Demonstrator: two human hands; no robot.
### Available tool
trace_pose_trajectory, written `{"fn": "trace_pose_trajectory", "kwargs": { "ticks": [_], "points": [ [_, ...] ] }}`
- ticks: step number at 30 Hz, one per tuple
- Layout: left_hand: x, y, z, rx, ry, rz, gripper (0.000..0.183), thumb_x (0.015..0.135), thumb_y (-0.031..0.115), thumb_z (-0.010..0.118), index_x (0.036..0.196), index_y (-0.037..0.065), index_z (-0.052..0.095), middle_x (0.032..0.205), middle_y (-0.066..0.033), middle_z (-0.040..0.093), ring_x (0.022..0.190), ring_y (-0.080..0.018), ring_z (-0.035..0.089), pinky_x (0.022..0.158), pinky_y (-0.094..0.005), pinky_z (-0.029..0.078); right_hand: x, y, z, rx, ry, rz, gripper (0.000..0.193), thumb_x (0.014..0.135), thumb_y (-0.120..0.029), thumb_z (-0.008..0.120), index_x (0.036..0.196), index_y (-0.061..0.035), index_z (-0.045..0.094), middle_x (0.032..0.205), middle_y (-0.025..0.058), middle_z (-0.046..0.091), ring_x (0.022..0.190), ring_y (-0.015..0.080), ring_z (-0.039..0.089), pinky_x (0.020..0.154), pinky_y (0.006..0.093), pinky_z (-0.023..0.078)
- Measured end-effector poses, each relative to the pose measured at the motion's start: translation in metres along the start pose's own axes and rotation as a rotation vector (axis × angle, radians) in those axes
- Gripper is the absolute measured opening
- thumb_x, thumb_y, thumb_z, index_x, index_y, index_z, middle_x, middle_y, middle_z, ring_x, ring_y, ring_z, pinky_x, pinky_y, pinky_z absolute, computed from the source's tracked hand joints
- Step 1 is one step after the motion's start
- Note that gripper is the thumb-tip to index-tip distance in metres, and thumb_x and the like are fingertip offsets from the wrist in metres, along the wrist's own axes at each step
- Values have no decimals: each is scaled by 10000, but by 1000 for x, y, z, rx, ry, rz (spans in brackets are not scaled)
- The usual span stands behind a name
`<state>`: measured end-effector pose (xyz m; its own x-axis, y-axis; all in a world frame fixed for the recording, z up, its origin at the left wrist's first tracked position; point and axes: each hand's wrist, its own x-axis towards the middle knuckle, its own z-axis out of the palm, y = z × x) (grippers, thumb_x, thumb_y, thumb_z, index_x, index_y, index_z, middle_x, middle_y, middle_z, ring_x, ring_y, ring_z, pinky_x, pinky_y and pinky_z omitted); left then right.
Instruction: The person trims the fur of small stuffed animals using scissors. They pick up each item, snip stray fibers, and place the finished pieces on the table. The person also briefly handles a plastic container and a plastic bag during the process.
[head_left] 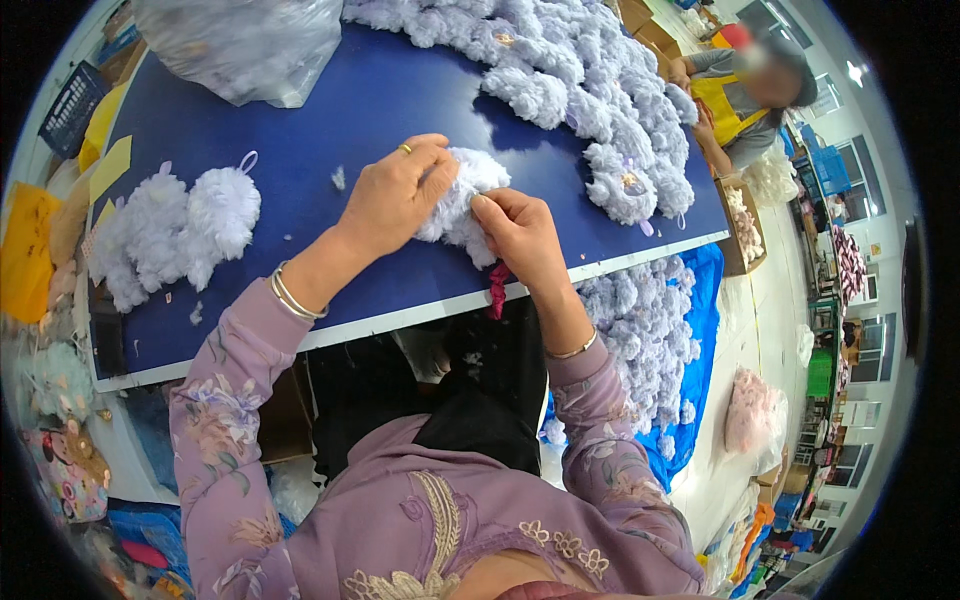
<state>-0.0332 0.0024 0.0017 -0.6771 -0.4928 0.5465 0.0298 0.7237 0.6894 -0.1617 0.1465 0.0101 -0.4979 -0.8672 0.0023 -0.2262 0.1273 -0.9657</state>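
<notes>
Lavender plush piece (463, 208) sits between the person's two hands, just above the blue table (300, 190) and near its front edge. From the left, a small heap of matching plush pieces (180, 235), loops showing, lies on the table, and a clear plastic bag (250, 50) stands farther back. Next comes the left hand (400, 188), a ring (404, 148) on one finger, curled against the piece's left side; I cannot tell how tightly its fingertips close. At the piece's right side, the right hand (522, 235) pinches the fur between thumb and forefinger. Below that hand, a dark red strip (497, 290) hangs by the table's edge. Farther right, a large fluffy pile (560, 75) covers the back of the table, more pieces lie on a blue sheet (705, 370) below, and a co-worker in a yellow apron (718, 108) is beyond the far corner.
</notes>
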Motion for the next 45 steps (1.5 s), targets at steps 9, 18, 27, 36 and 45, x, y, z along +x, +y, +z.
{"fn": "trace_pose_trajectory", "kwargs": {
  "ticks": [9,18,27,36,45],
  "points": [
    [0,-11,2,-47,-7,-16,310,948,309,566,1014,14,498,995,-168,576,844,-373,608,704,-433,494,3,-6,33,-145,78,-89,296,898,-201,624,757,54,575,551,52,475,547,81,405,487,300,361],
    [3,-26,1,-327,-185,55,272,969,258,551,898,-3,516,870,-103,469,814,-229,476,776,-333,427,3,-11,5,-349,-85,-281,213,863,-163,664,807,36,615,581,139,514,493,157,445,484,322,383],
    [0,-30,3,-534,-291,-33,239,978,236,549,885,20,507,848,-27,429,798,-114,419,744,-280,405,7,-10,-10,-372,-245,-402,219,858,-147,679,765,24,578,577,108,465,497,160,400,480,318,361],
    [1,-32,5,-532,-285,20,193,978,204,548,895,35,506,835,-15,438,777,-102,420,722,-267,405,2,-3,-10,-313,-220,-404,239,866,-177,673,761,13,571,599,93,479,523,175,445,507,320,370],
    [1,-31,4,-561,-315,28,169,981,191,543,917,37,518,846,-7,449,781,-92,421,723,-255,405,0,0,-10,-286,-209,-418,217,865,-166,666,777,11,576,604,87,482,535,177,455,513,320,371]
  ]
}}
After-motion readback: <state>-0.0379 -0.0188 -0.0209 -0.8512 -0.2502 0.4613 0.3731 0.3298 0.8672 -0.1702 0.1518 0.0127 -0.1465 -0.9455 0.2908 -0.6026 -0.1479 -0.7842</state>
